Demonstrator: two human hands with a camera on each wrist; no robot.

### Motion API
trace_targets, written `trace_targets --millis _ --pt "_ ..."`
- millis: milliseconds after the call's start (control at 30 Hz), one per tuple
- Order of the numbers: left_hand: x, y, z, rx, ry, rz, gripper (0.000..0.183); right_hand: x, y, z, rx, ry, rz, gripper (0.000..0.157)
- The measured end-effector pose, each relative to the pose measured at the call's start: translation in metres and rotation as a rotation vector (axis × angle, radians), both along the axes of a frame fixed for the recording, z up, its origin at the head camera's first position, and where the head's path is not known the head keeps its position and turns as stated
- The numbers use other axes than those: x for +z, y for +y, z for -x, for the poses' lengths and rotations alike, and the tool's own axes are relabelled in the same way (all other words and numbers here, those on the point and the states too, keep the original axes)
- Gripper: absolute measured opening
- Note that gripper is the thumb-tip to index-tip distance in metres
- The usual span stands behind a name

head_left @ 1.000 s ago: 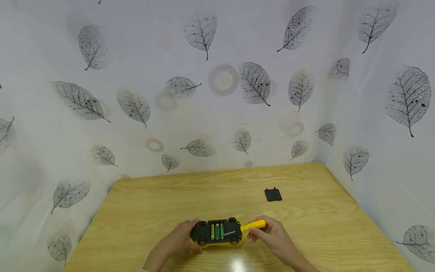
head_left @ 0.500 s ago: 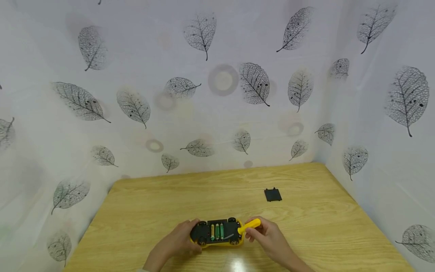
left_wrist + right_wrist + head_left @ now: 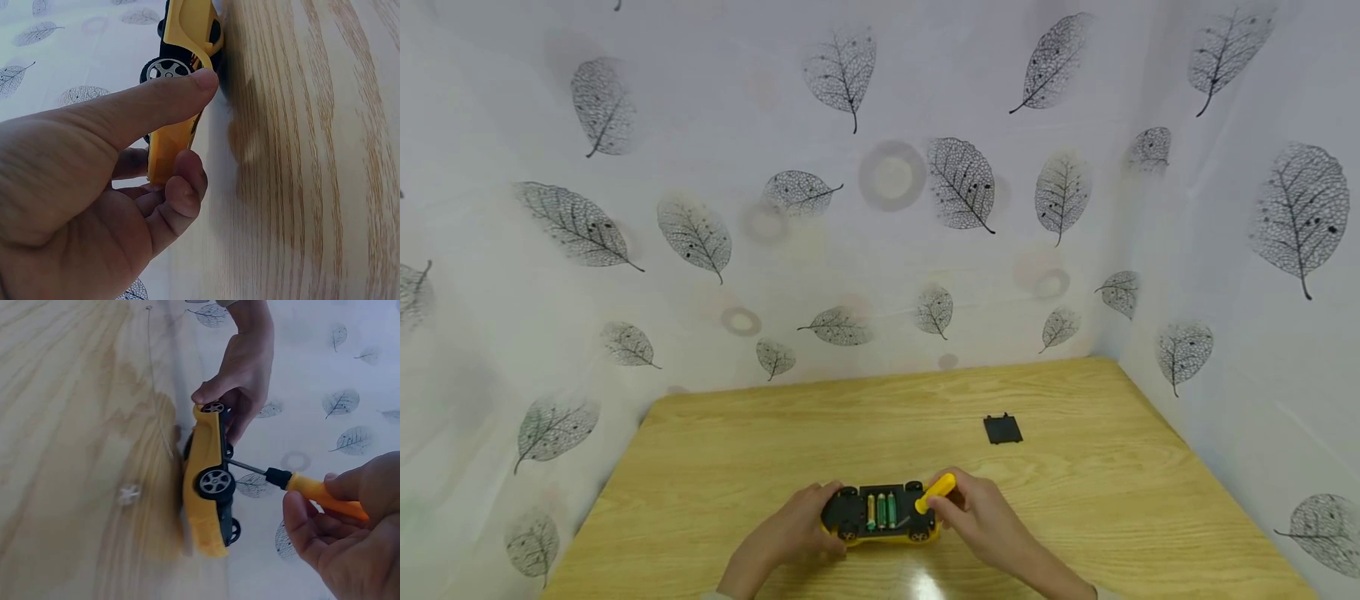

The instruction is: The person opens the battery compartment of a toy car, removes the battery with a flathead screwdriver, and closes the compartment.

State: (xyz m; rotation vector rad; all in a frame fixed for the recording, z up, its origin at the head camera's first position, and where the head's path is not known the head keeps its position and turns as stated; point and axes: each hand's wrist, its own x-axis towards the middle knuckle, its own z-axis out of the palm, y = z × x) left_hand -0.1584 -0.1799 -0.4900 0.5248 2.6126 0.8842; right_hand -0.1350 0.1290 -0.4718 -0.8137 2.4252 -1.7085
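A yellow toy car (image 3: 850, 506) lies upside down at the table's near side, its black underside up. Several green batteries (image 3: 882, 510) sit side by side in its open battery compartment. My left hand (image 3: 796, 527) grips one end of the car, thumb along one side and fingers round the other, as the left wrist view shows. My right hand (image 3: 981, 512) holds a screwdriver (image 3: 937, 492) by its yellow handle. In the right wrist view the metal shaft (image 3: 247, 466) slants to the car's underside, its tip at the battery compartment.
A square black battery cover (image 3: 1003, 429) lies on the wooden table (image 3: 760, 442), behind and right of the car. White cloth with a leaf print (image 3: 842, 250) hangs behind the table and along both sides.
My right hand has moved left with the screwdriver, whose handle now stands steeper over the car's underside. The left hand and car have barely shifted.
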Motion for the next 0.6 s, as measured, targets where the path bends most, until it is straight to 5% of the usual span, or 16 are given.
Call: trace_targets --millis 333,600 --pt "0.004 0.002 0.000 0.004 -0.010 0.003 0.079 0.017 -0.011 -0.002 -0.048 0.013 -0.163 0.014" --pt "0.006 0.002 -0.002 0.016 -0.004 0.024 0.080 0.002 -0.004 -0.013 -0.103 0.037 -0.066 0.019"
